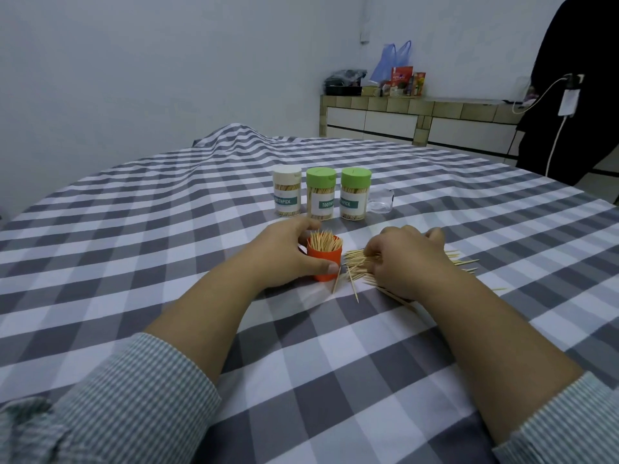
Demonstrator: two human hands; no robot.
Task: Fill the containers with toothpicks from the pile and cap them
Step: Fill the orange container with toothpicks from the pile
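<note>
The orange container [324, 262] stands upright near table centre, open-topped and packed with upright toothpicks. The toothpick pile [360, 264] lies flat just beside it at 3 o'clock, sticks mostly running left-right, with strays at 5 o'clock. The right hand [407, 262] is nearer the pile and rests on it, fingers curled down into the sticks; whether it has any pinched cannot be told. The left hand [279, 251] grips the container from 9 o'clock, thumb across its front. At 12 o'clock stand three capped containers [321, 194]; a clear cap [382, 200] lies beside them.
</note>
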